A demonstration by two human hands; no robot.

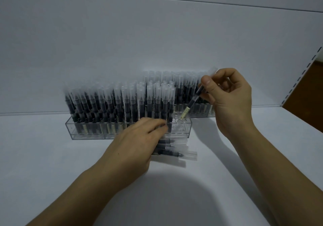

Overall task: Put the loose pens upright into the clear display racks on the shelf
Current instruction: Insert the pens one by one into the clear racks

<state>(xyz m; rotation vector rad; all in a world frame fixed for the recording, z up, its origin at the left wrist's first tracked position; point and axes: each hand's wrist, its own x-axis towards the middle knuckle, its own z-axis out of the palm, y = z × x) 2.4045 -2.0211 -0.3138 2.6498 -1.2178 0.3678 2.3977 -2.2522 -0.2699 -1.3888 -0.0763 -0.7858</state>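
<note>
1. The right hand (pixel 229 100) pinches one pen (pixel 194 99) between thumb and fingers. The pen is tilted, with its lower end at the right end of the front rack (pixel 90 135).
2. The left hand (pixel 138 143), fingers loose, rests on the loose pens (pixel 176 149) lying just in front of that rack.
3. The hands are apart.

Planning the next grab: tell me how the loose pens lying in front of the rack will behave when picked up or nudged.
The loose pens look round and smooth, so a nudge would probably roll them across the flat shelf. The held pen, pinched tilted in the right hand, runs straight, so they are likely stiff and light.
</note>
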